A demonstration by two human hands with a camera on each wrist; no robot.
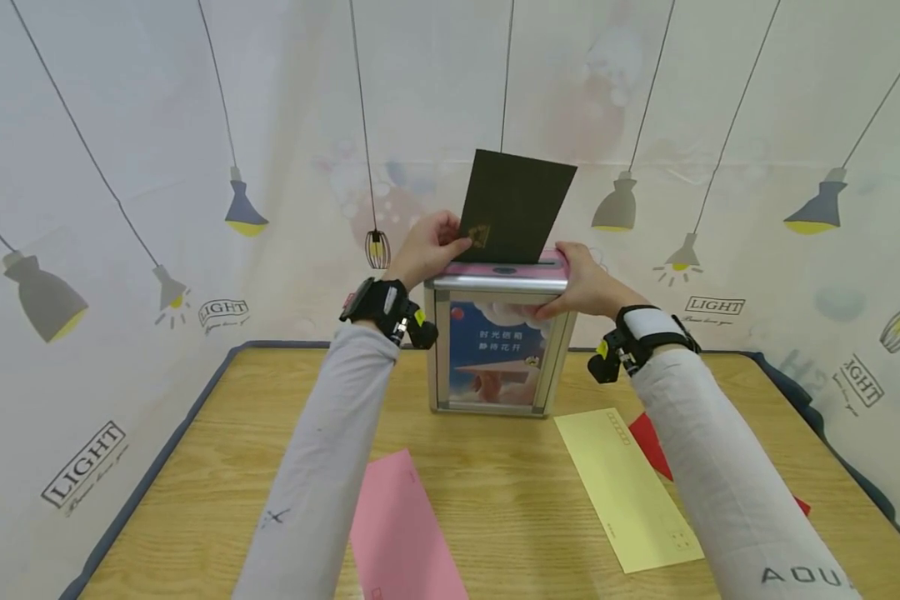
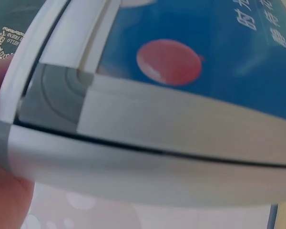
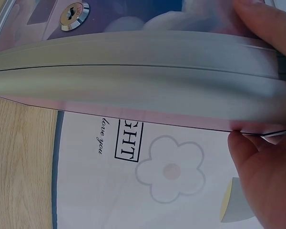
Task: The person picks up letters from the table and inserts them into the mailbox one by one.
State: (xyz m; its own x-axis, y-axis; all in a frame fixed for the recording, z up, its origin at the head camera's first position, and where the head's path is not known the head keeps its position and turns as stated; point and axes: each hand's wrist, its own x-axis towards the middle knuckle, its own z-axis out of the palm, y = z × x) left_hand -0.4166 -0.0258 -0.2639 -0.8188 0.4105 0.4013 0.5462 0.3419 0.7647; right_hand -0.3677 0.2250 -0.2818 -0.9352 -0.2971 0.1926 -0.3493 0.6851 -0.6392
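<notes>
My left hand (image 1: 433, 246) pinches the lower left edge of a black envelope (image 1: 516, 204) with a small gold print. The envelope stands upright, leaning slightly right, its lower end at the slot in the pink top of a silver-framed mailbox (image 1: 495, 283). In the left wrist view the box's corner (image 2: 52, 95) covers most of that hand. My right hand (image 1: 588, 279) grips the box's upper right corner, thumb across the front and fingers over the top and back. A keyed lock (image 3: 75, 15) shows on the front panel in the right wrist view.
A pink envelope (image 1: 405, 529) lies at the front of the wooden table (image 1: 270, 433), partly under my left sleeve. A yellow envelope (image 1: 622, 483) lies right of centre. Red paper (image 1: 648, 446) shows from behind my right sleeve. A patterned cloth wall (image 1: 292, 150) surrounds the table.
</notes>
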